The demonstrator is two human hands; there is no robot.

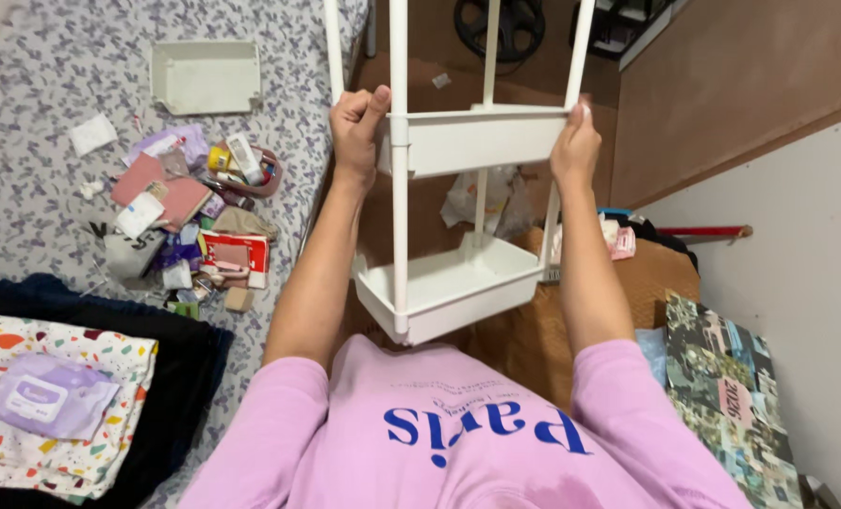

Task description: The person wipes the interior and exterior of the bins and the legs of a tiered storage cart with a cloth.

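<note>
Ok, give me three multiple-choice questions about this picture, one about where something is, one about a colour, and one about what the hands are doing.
1. Where does the loose white tray lie?
A. on the patterned bed cover
B. inside the rack
C. on the person's lap

2. What colour is the person's sweatshirt?
A. green
B. pink
C. black

3. How do the left hand and right hand stand?
A. both resting on the bed
B. one holding a pouch
C. both gripping the white shelf rack

Answers: 1 A, the tray sits apart on the bed cover, up left. 2 B, sleeves and chest are pink. 3 C, each hand closes on a side of the upper shelf.
</note>
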